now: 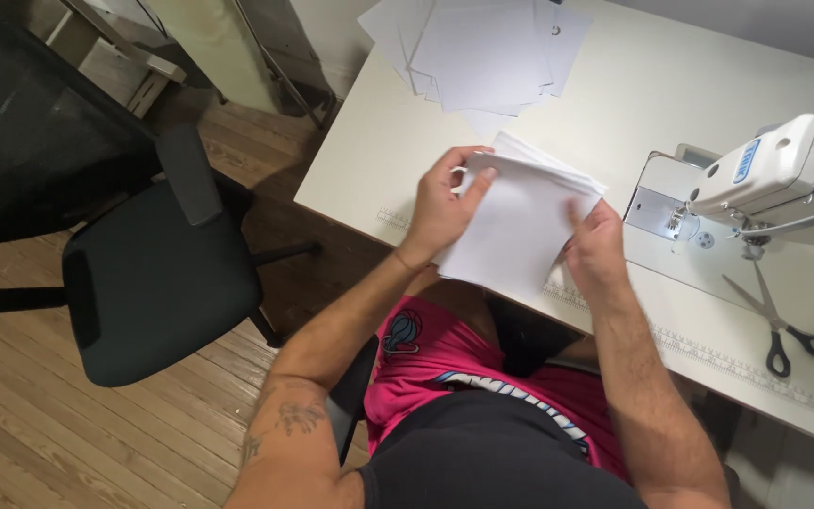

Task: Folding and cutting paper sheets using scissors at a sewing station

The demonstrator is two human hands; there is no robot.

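Above the cream table's (614, 104) near edge, left hand (445, 209) and right hand (594, 250) grip a small stack of white fabric squares (520, 226); many loose white squares (482, 52) lie unhandled beyond, seemingly early.

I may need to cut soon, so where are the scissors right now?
In the head view, the scissors lie on the white table at the right, just below the sewing machine, beyond the right hand.
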